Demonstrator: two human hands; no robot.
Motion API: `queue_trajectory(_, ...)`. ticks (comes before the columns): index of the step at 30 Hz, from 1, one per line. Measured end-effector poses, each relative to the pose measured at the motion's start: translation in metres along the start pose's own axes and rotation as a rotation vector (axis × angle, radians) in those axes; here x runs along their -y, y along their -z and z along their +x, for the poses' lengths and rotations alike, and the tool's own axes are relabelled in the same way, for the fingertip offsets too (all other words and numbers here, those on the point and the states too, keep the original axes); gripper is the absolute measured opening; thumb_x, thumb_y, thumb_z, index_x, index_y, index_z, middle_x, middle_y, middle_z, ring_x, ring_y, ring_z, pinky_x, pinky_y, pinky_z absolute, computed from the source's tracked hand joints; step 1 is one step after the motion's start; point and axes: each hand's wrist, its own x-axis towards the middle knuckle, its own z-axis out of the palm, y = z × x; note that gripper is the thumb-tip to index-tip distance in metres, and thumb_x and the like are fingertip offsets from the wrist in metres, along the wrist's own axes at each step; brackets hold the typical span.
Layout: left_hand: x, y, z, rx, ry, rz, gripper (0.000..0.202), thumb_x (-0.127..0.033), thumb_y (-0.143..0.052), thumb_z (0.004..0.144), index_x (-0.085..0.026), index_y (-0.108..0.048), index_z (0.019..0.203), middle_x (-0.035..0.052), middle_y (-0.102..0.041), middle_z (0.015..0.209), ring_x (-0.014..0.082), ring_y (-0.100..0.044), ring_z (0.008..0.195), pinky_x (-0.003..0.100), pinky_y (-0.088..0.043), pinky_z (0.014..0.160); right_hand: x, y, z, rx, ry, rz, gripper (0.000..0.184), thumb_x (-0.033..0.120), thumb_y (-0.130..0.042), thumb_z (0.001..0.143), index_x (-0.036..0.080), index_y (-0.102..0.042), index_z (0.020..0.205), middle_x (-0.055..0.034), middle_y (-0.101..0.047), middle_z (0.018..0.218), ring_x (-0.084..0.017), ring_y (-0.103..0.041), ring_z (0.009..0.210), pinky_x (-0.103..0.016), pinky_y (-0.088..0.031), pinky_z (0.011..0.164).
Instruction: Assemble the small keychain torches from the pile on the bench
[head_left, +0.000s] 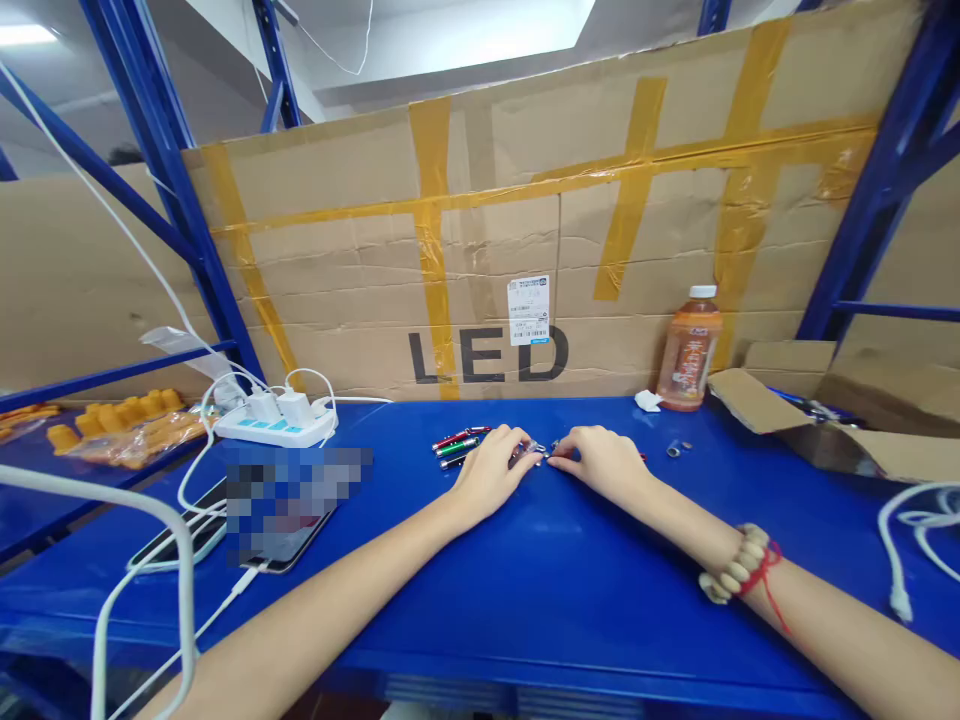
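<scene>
Hunching in toward each other, both hands are working at the middle of the blue surface (480, 590). The left hand (491, 468) is curling over something small and shiny, thumb and index coming close together, but honestly I can't tell if those fingers are actually gripping it. Same with the right hand (600, 462): the fingers are bending, thumb near index, right by some tiny metal pieces (554, 445) in the gap between the hands, and I can't make out whether they're pinching any.

Just beyond the left hand, a red tube (454, 438), a green tube (457, 447) and a dark tube (453, 461) are lying side by side, pen-style, with the hand partly covering the lower ones. A bit of something red is also peeking out behind the right hand.

Off to the right, a couple of small metal bits (674, 452) are sitting loose, a drink bottle (688, 350) is standing near the cardboard wall (352, 260), and an open box (862, 452) is holding some blue and silvery stuff.
</scene>
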Motion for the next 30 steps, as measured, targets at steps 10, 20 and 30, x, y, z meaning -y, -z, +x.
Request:
queue_trajectory(10,0.001,-0.001,-0.002,0.030,0.009,-0.014,0.018,-0.039,-0.045,0.086,-0.022,-0.049,0.085,-0.0025,-0.054,0.083,0.0132,-0.053,0.075,0.024,-0.037,0.063,0.000,0.000,0.000,0.027,-0.049,0.168,0.011,0.033,-0.059,0.078,0.025,-0.067,0.079,0.0022,-0.071,0.084,-0.018,-0.063,0.084,-0.023,-0.037,0.056)
queue_trajectory(20,0.002,-0.002,0.000,0.017,-0.009,-0.036,0.016,-0.034,-0.044,0.088,-0.021,-0.050,0.083,-0.0011,-0.053,0.082,0.0146,-0.053,0.076,0.026,-0.040,0.066,0.009,-0.002,-0.002,-0.367,0.213,0.564,0.021,0.036,-0.053,0.083,0.022,-0.067,0.088,-0.0008,-0.069,0.086,-0.012,-0.061,0.065,-0.023,-0.045,0.062)
queue_trajectory(30,0.010,-0.007,0.002,-0.008,-0.082,-0.133,0.014,-0.031,-0.044,0.088,-0.019,-0.050,0.082,-0.0009,-0.050,0.079,0.0136,-0.050,0.073,0.025,-0.039,0.065,0.009,-0.003,-0.003,-0.401,0.339,0.590,0.025,0.038,-0.052,0.084,0.021,-0.069,0.081,-0.0028,-0.067,0.087,-0.012,-0.060,0.072,-0.022,-0.046,0.063)
